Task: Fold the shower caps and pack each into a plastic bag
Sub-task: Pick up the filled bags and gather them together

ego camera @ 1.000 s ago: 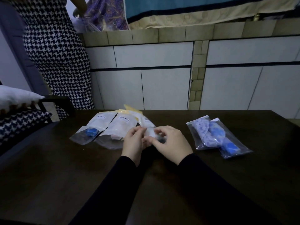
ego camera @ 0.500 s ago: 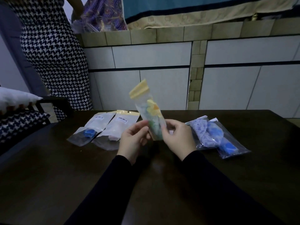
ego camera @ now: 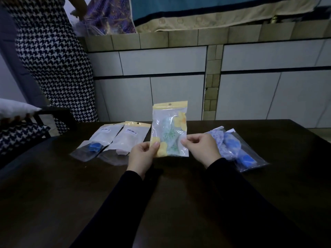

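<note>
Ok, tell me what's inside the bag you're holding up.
The held bag shows a folded shower cap, pale with green speckles and yellow flowers. The left hand and right hand pinch its lower corners, covering parts there.

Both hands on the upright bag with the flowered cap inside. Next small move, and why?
Probably lay the held bag down on the table with the packed ones. The left hand and right hand pinch its lower corners, it stands upright, and the cap already sits inside. Whether the yellow top strip is sealed is not clear; press it first if not.
</note>
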`<state>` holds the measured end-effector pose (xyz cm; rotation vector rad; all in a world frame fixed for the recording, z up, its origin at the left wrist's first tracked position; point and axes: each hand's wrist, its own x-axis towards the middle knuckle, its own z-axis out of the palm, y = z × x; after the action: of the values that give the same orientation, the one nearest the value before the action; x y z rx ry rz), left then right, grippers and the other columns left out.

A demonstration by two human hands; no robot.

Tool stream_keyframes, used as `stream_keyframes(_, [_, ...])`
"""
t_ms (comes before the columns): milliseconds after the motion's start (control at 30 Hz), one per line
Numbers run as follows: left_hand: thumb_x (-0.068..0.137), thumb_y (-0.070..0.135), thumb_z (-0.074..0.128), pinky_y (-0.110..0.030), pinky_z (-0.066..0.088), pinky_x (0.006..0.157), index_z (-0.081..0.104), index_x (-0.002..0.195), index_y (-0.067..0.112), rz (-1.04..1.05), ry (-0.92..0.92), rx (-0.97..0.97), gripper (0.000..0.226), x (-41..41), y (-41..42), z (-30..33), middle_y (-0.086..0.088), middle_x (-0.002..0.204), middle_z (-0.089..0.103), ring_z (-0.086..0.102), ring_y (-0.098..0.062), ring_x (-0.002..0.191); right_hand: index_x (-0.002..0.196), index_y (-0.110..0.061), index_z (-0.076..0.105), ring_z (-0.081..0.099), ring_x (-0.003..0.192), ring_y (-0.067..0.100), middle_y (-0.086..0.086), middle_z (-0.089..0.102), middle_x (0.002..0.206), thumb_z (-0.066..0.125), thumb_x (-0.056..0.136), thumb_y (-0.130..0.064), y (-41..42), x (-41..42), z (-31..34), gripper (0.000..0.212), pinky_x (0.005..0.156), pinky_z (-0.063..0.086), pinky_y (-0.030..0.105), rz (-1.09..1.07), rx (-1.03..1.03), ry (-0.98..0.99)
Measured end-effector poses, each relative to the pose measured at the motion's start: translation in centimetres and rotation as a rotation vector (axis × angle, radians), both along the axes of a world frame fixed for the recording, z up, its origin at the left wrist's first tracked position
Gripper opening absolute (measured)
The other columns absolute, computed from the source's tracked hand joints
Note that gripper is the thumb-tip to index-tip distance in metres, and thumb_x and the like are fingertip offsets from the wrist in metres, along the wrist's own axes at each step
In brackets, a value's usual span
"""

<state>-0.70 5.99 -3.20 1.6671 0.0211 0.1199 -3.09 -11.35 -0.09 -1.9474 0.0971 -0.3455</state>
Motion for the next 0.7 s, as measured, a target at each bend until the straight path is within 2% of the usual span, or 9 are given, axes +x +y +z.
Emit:
stream_keyframes(67, [0.092, 0.029, 0.059, -0.036, 0.05, 0.088, 0.061, 0.116, 0.014, 0.14, -0.179, 0.291, 0.029, -0.2, -0.5, 0.1, 0.001, 0.106, 0.068, 0.063, -0.019, 0.103, 0.1, -0.007, 0.074, 0.065, 0.086, 0.012, 0.002, 0.072, 0.091, 0.067, 0.087, -0.015, -0.2, 0.1, -0.1, 0.017, 0.071, 0.046, 0.017, -0.003, -0.017, 0.008])
stream_keyframes(133, [0.09, 0.042, 0.054, -0.039, 0.042, 0.096, 0.053, 0.13, 0.023, 0.22, -0.496, 0.597, 0.044, -1.1, -0.8, 0.5, 0.005, 0.124, 0.061, 0.054, -0.016, 0.115, 0.099, -0.003, 0.073, 0.065, 0.084, 0.016, 0.006, 0.072, 0.09, 0.065, 0.088, -0.015, -0.5, 0.0, 0.1, 0.018, 0.064, 0.042, 0.012, -0.027, -0.046, 0.009])
stream_keyframes(200, [0.08, 0.061, 0.056, -0.039, 0.039, 0.096, 0.047, 0.136, 0.031, 0.105, -0.673, 0.876, 0.064, -1.8, -1.5, 0.7, 0.008, 0.14, 0.05, 0.046, -0.014, 0.123, 0.09, 0.002, 0.072, 0.064, 0.087, 0.027, 0.017, 0.071, 0.089, 0.064, 0.088, -0.016, -1.1, 0.0, 0.4, 0.02, 0.055, 0.038, 0.013, -0.052, -0.067, -0.013])
stream_keyframes(267, [0.074, 0.06, 0.065, -0.039, 0.042, 0.094, 0.044, 0.14, 0.031, -0.031, -0.668, 1.031, 0.074, -2.1, -2.4, 0.0, 0.006, 0.146, 0.043, 0.046, -0.018, 0.124, 0.085, 0.001, 0.072, 0.062, 0.079, 0.026, 0.018, 0.069, 0.081, 0.063, 0.088, -0.019, -1.7, -0.1, 0.6, 0.023, 0.051, 0.036, 0.012, -0.025, -0.096, -0.006])
stream_keyframes(400, [0.075, 0.029, 0.076, -0.036, 0.056, 0.077, 0.061, 0.126, 0.021, -0.035, -0.735, 0.973, 0.054, -2.0, -3.8, -1.0, -0.002, 0.126, 0.062, 0.065, -0.025, 0.096, 0.093, -0.016, 0.072, 0.055, 0.069, 0.003, 0.001, 0.068, 0.083, 0.058, 0.093, -0.03, -3.3, -0.6, 0.6, 0.021, 0.059, 0.042, 0.01, 0.085, -0.283, 0.07])
stream_keyframes(467, [0.079, 0.031, 0.072, -0.032, 0.053, 0.08, 0.062, 0.124, 0.022, -0.044, -0.713, 0.947, 0.047, -2.3, -4.5, -0.7, 0.001, 0.122, 0.064, 0.063, -0.02, 0.098, 0.104, -0.027, 0.069, 0.058, 0.084, 0.007, -0.004, 0.066, 0.097, 0.048, 0.097, -0.037, -4.9, -0.8, 0.4, 0.024, 0.081, 0.049, 0.025, 0.004, -0.456, 0.083])
stream_keyframes(533, [0.081, 0.036, 0.069, -0.028, 0.049, 0.085, 0.061, 0.126, 0.024, -0.064, -0.673, 0.936, 0.047, -2.5, -5.5, -1.0, 0.003, 0.123, 0.063, 0.06, -0.017, 0.104, 0.12, -0.032, 0.061, 0.052, 0.112, 0.015, -0.006, 0.059, 0.125, 0.041, 0.099, -0.034, -6.7, -1.0, 0.1, 0.029, 0.1, 0.039, 0.039, -0.161, -0.709, 0.09])
stream_keyframes(600, [0.081, 0.042, 0.069, -0.027, 0.045, 0.089, 0.059, 0.129, 0.025, -0.092, -0.636, 0.939, 0.052, -2.6, -6.6, -1.1, 0.004, 0.126, 0.06, 0.058, -0.016, 0.108, 0.131, -0.031, 0.052, 0.04, 0.127, 0.018, -0.006, 0.044, 0.142, 0.041, 0.098, -0.031, -8.3, -1.4, -0.2, 0.034, 0.104, 0.031, 0.044, -0.238, -0.855, 0.165])
stream_keyframes(700, [0.082, 0.051, 0.065, -0.025, 0.042, 0.095, 0.053, 0.133, 0.029, -0.136, -0.576, 0.98, 0.058, -2.6, -8.2, -1.0, 0.008, 0.133, 0.055, 0.052, -0.013, 0.114, 0.132, -0.025, 0.051, 0.042, 0.127, 0.019, -0.002, 0.044, 0.142, 0.041, 0.098, -0.031, -9.5, -2.3, -0.6, 0.035, 0.106, 0.031, 0.044, -0.229, -0.795, 0.279])
